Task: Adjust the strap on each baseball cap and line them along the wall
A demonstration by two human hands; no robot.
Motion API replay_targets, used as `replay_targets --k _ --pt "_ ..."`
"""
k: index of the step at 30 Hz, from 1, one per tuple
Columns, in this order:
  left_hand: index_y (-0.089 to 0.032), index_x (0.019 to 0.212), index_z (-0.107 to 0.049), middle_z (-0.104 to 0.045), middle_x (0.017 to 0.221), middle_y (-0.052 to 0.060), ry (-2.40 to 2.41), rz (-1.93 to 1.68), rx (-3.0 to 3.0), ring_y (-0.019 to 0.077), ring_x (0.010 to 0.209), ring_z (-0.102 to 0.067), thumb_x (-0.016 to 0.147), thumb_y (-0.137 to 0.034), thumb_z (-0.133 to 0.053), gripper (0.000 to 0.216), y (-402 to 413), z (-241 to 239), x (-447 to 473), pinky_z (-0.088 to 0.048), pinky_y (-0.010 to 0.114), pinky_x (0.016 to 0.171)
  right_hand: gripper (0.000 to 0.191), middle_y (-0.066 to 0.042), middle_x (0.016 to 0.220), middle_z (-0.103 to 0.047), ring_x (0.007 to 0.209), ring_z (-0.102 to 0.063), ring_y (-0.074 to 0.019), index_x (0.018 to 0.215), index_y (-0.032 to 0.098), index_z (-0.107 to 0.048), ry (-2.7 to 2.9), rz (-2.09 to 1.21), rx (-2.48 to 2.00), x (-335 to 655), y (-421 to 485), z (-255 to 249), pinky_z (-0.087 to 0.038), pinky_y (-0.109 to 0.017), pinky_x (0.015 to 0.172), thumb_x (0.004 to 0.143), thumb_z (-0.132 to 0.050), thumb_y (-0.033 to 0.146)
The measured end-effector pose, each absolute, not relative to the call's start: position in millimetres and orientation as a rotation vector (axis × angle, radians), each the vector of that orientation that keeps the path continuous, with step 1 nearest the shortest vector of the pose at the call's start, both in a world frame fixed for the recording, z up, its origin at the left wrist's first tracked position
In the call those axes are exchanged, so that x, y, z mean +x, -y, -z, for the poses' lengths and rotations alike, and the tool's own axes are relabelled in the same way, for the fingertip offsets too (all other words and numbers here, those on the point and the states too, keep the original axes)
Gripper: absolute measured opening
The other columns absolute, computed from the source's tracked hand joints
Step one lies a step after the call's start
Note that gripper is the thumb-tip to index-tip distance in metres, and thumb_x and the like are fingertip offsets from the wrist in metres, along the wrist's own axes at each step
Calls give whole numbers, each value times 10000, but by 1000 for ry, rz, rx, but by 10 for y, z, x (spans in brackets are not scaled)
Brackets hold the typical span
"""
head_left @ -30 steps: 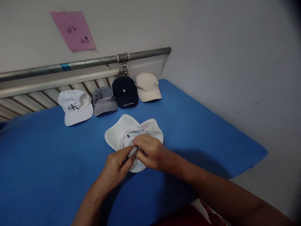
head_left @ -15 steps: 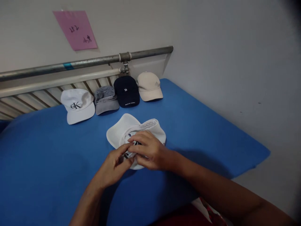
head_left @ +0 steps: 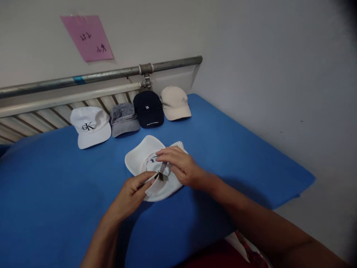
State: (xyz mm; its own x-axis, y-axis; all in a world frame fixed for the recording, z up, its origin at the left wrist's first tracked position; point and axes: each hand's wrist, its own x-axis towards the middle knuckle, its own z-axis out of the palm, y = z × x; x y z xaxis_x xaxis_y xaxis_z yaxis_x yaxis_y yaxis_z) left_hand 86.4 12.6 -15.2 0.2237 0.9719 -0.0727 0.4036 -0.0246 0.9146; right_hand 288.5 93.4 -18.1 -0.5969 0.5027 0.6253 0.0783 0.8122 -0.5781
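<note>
A white baseball cap (head_left: pixel 163 191) lies with its inside facing up on the blue surface, its brim pointing to the upper left. My left hand (head_left: pixel 135 191) pinches the cap's back band between thumb and fingers. Beside those fingertips is a small dark buckle (head_left: pixel 160 176). Curled over the cap's right side, my right hand (head_left: pixel 182 165) is closed about a pale strip (head_left: pixel 164 166) that runs to the buckle; its thumb is mostly hidden. Dark blue stitching shows inside the cap.
Behind stand a white cap with black letters (head_left: pixel 90 126), a grey cap (head_left: pixel 125 119), a black cap (head_left: pixel 148 109) and a beige cap (head_left: pixel 175 103). A radiator (head_left: pixel 41 113) and a metal pipe (head_left: pixel 106 75) run along the wall. The blue surface (head_left: pixel 69 193) ends at the right.
My right hand has moved up and right, away from my left fingertips, uncovering the buckle and more of the cap's inside. My left hand has shifted slightly left, still on the band.
</note>
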Motion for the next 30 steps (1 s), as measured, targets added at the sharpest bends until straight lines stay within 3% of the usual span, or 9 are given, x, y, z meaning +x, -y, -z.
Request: replay_targets --k 6,14,17,21,24,27,30 --pt "-205 1088 -700 -713 940 39 -1269 -784 1621 191 871 -619 888 -368 -537 305 -108 136 831 -459 284 783 118 -50 829 -658 833 -584 -167 901 163 -635 2344 -672 -388 2875 -961 148 -453 -355 871 882 -519 155" --pt "-213 1038 -718 -726 949 54 -1260 -769 1672 194 856 -648 890 -332 -546 256 -83 91 858 -492 287 768 121 -55 818 -623 822 -532 -185 790 178 -580 2222 -597 -852 2828 -990 260 -420 -342 802 831 -490 109" --pt "-236 1088 -702 -705 1072 70 -1212 -849 1724 223 983 -637 901 -321 -529 269 -64 80 801 -494 328 860 125 -11 719 -577 706 -520 -149 744 186 -563 1939 -812 -992 2873 -1023 204 -417 -305 719 821 -477 138" --pt "-256 1203 -625 -606 1261 72 -1577 -1382 1596 239 1183 -542 917 -338 -490 327 -157 195 592 -389 420 1049 104 29 617 -533 591 -497 -121 751 193 -580 1486 -1211 -918 2971 -1017 100 -401 -263 598 797 -488 206" --pt "-258 1299 -545 -519 1348 103 -1863 -1398 1611 270 1212 -520 887 -287 -510 414 -312 420 383 -440 463 999 119 6 666 -595 582 -516 -120 733 186 -618 1388 -1371 -707 3009 -1000 81 -398 -263 564 754 -504 212" --pt "-224 1176 -642 -463 1415 125 -1914 -1240 1916 341 1336 -376 804 -101 -506 415 -482 654 253 -308 566 1081 122 -1 737 -651 540 -521 -107 775 198 -640 1288 -1393 -620 3001 -1017 84 -401 -265 543 733 -525 206" --pt "-199 1056 -694 -413 1468 119 -1901 -1222 1910 383 1396 -250 773 -58 -534 354 -612 743 261 -176 622 1112 130 9 745 -665 517 -526 -97 817 212 -635 1129 -1329 -650 3005 -1102 75 -407 -253 520 716 -553 209"
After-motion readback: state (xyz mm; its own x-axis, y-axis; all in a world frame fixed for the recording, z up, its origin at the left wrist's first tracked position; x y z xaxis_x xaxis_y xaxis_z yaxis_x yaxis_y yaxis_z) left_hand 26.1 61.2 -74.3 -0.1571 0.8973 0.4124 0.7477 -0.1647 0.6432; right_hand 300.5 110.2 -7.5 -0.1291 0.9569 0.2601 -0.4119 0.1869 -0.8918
